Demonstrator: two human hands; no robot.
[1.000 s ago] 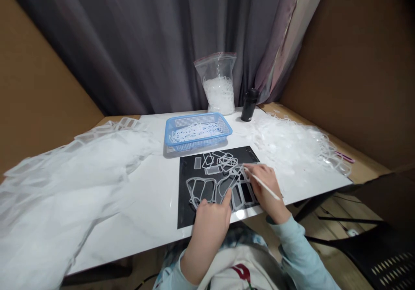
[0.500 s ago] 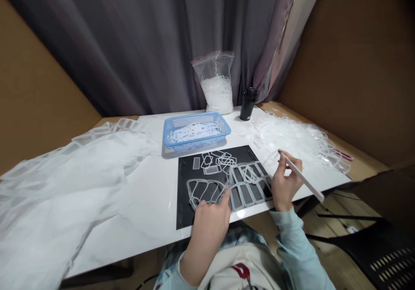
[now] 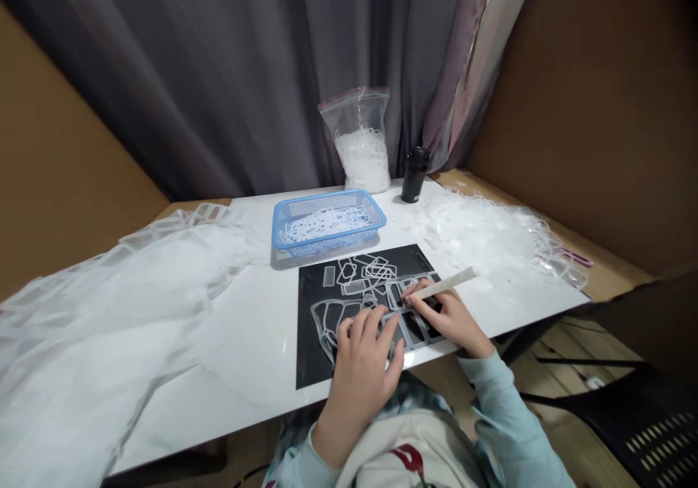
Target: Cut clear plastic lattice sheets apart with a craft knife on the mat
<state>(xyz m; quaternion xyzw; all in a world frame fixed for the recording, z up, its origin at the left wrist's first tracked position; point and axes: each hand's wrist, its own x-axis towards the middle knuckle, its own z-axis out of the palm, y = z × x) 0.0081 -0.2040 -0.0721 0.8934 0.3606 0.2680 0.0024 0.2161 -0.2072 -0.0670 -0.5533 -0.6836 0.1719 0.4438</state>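
A black mat (image 3: 307,361) lies at the table's front edge, bearing a translucent plastic sheet (image 3: 323,322) with rows of cut-out windows. My left hand (image 3: 366,353) rests on this sheet, palm down with fingers spread. In my right hand (image 3: 444,315) is a slim, pale stick-like tool (image 3: 455,279). Its lower end is at the right part of the sheet; the tip is hidden by my fingers, so I cannot tell its exact kind. Loose thin white frames (image 3: 377,270) and a small translucent rectangle (image 3: 329,276) lie on the mat's far half.
Behind the mat stands a blue basket (image 3: 327,246) with white frame scraps. A zip bag (image 3: 366,157) of scraps and a black bottle (image 3: 415,175) are further back. Translucent sheets (image 3: 136,313) are heaped left, white scraps (image 3: 485,233) right, beside a pink object (image 3: 576,257).
My right hand has swung in from the right, bringing the tool down onto the sheet. My left hand has gone from pointing with one finger to spreading its fingers over the sheet.
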